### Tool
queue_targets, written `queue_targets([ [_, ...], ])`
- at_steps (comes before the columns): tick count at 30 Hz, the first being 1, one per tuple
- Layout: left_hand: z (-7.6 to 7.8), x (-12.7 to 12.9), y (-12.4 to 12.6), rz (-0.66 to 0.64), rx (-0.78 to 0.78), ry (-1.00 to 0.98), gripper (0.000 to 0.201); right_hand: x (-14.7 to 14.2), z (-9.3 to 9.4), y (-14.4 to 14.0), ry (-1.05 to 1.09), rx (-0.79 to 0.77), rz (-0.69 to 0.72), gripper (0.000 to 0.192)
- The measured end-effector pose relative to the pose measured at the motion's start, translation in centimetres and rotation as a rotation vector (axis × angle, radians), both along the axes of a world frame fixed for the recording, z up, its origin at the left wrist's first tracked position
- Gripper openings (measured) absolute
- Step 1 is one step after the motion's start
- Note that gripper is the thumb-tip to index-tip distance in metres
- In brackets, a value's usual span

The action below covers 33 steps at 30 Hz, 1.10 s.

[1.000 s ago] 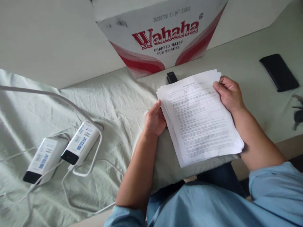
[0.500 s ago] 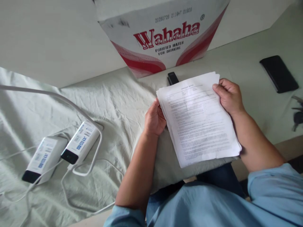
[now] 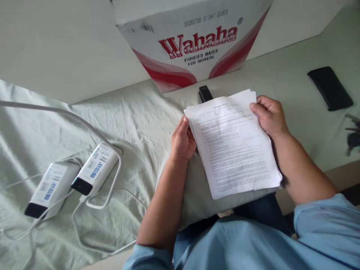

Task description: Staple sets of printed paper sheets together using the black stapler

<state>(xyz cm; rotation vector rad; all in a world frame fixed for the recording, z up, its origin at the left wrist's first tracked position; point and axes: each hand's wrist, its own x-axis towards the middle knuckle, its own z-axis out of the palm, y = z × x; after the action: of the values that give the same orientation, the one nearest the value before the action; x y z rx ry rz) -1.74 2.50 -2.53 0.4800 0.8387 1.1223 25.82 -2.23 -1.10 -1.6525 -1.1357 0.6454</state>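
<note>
You have the stack of printed papers just right of the middle of the frame, held between both hands and resting low over the pale green cloth near its front edge. Your left hand is pressed flat against the stack's left edge, fingers straight and together, which looks like a way of squaring the sheets rather than gripping them. Your right hand is closed on the upper right corner, thumb on the top sheet and fingers curled behind, so that hand seems to carry the weight while the left one lines things up. The sheets are still slightly fanned along the top and left edges. A small black clip-like object lies on the cloth just beyond the top edge of the papers; what it is exactly cannot be made out. Behind it, at upper centre, stands a Wahaha cardboard box against the wall. At lower left two white power banks lie side by side with white cables looped around them, well apart from the papers. At the right edge a black phone lies flat, with some keys just below it, partly cut off.
</note>
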Motion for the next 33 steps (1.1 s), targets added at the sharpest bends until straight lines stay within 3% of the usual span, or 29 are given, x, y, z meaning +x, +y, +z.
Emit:
queue_targets([
  [7, 0.2, 0.0, -0.2, -0.027, 0.009, 0.023, 0.017, -0.2, 0.3, -0.1, -0.027, -0.002, -0.002, 0.029],
  [15, 0.1, 0.1, -0.2, 0.02, 0.064, 0.063, 0.016, 0.5, -1.7, 0.0, -0.104, 0.116, -0.079, 0.024],
  [24, -0.1, -0.1, -0.1, -0.002, 0.046, 0.056, 0.009, -0.3, -0.6, 0.0, -0.175, 0.184, -0.18, 0.035],
  [30, 0.0, 0.0, -0.3, 0.014, 0.049, 0.024, 0.019, -0.9, -0.4, -0.3, -0.15, 0.19, -0.15, 0.03],
  [33, 0.1, 0.2, -0.6, -0.049, 0.08, 0.044, 0.03, -1.1, -0.6, -0.3, -0.148, 0.193, -0.131, 0.03],
])
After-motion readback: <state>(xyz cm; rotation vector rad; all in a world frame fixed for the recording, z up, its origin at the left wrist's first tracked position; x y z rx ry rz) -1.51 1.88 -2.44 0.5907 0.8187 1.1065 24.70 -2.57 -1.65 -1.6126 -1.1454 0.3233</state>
